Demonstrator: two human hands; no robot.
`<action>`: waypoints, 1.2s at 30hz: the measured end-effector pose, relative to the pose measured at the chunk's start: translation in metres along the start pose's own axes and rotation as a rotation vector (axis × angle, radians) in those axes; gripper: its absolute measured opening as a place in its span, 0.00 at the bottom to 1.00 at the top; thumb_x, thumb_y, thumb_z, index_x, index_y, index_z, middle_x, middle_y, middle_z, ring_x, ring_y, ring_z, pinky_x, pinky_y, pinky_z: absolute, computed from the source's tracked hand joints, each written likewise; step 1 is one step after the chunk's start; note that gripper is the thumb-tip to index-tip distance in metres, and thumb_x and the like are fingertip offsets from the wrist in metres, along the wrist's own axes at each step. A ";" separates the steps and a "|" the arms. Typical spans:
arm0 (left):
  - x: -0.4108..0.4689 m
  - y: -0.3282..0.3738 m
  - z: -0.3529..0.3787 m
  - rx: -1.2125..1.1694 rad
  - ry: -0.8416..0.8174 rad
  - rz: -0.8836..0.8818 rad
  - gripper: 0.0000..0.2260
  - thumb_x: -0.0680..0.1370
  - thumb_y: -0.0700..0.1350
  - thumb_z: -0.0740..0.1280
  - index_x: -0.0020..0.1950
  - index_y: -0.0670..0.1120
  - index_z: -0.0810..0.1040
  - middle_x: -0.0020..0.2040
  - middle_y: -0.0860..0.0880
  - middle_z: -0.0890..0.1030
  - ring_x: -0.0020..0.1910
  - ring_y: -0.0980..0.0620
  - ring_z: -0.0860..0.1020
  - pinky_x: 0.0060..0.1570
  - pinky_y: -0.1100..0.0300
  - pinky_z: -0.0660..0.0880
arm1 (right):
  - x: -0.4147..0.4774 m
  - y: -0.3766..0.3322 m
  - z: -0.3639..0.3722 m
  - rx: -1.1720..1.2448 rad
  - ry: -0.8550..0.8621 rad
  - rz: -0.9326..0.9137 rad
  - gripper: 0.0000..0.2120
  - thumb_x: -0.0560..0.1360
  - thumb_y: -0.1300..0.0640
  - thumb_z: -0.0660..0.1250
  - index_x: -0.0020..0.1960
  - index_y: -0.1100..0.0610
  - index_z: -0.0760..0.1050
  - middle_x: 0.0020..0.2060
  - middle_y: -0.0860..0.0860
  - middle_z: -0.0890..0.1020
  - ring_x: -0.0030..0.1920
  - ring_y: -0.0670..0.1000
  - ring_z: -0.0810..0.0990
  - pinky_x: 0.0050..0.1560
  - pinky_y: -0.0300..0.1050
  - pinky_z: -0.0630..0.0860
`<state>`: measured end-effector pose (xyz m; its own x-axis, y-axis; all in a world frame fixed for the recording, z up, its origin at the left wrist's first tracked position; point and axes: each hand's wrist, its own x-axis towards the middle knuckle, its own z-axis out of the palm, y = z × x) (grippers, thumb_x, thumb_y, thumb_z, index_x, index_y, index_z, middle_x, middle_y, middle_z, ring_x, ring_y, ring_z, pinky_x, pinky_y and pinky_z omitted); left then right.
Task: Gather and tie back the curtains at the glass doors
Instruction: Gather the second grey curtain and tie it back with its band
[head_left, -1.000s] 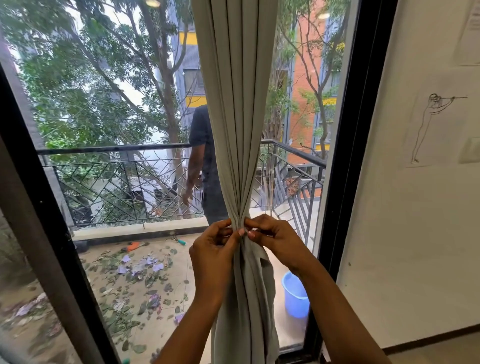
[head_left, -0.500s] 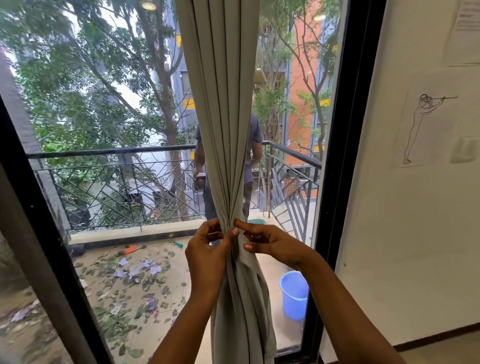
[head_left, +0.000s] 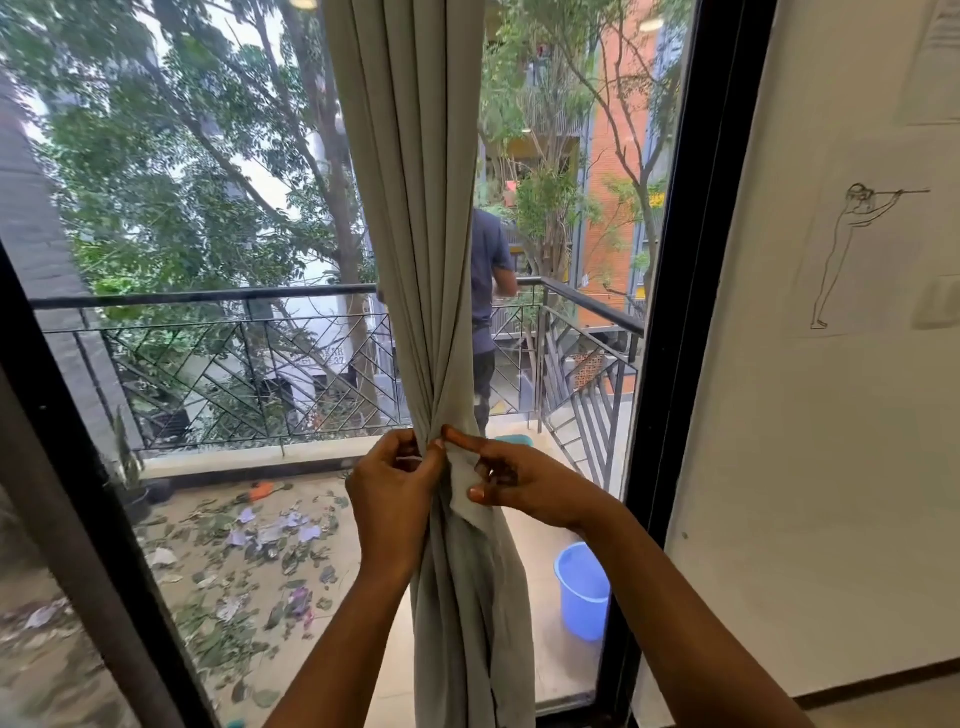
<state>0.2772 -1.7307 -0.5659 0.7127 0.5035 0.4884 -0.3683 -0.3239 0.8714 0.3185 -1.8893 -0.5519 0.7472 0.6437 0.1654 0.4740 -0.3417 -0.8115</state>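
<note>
A grey-beige curtain (head_left: 415, 208) hangs in front of the glass door, gathered into a narrow bunch at waist height. My left hand (head_left: 389, 488) grips the gathered bunch from the left, fingers curled round it. My right hand (head_left: 514, 480) pinches a pale strip of cloth, the tie (head_left: 465, 493), against the right side of the bunch, index finger stretched toward the left hand. Below my hands the curtain falls in loose folds to the floor.
The black door frame (head_left: 670, 338) stands just right of the curtain, with a white wall (head_left: 831, 441) and a line drawing beyond. Outside are a balcony railing (head_left: 234, 364), a person (head_left: 488, 312), a blue bucket (head_left: 584, 590) and scattered leaves.
The pale tie strip now shows under my right fingers, which have spread and shifted lower. The person on the balcony has moved right. My view drifted slightly.
</note>
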 end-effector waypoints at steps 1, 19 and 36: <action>0.002 -0.001 0.001 0.017 0.014 -0.001 0.06 0.72 0.43 0.73 0.39 0.54 0.79 0.34 0.55 0.82 0.33 0.61 0.80 0.35 0.66 0.73 | -0.001 0.000 -0.003 -0.016 0.030 0.009 0.29 0.76 0.58 0.68 0.73 0.45 0.62 0.42 0.41 0.74 0.39 0.34 0.75 0.48 0.34 0.72; 0.010 -0.008 -0.006 0.141 -0.124 0.163 0.06 0.72 0.40 0.73 0.40 0.50 0.80 0.35 0.58 0.82 0.36 0.65 0.80 0.36 0.70 0.75 | 0.070 0.006 -0.008 -0.134 0.595 0.042 0.07 0.73 0.62 0.69 0.51 0.60 0.76 0.47 0.56 0.82 0.44 0.50 0.79 0.49 0.43 0.77; 0.064 -0.004 -0.030 0.195 -0.733 0.178 0.17 0.68 0.59 0.70 0.54 0.55 0.79 0.47 0.57 0.82 0.45 0.51 0.80 0.52 0.47 0.77 | 0.017 -0.014 -0.024 -0.080 0.196 0.017 0.13 0.72 0.66 0.69 0.57 0.62 0.79 0.48 0.55 0.83 0.47 0.50 0.80 0.48 0.34 0.74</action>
<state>0.3061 -1.6730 -0.5369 0.8906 -0.2048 0.4062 -0.4506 -0.5197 0.7259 0.3357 -1.8902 -0.5239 0.8280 0.4946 0.2643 0.4904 -0.4099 -0.7691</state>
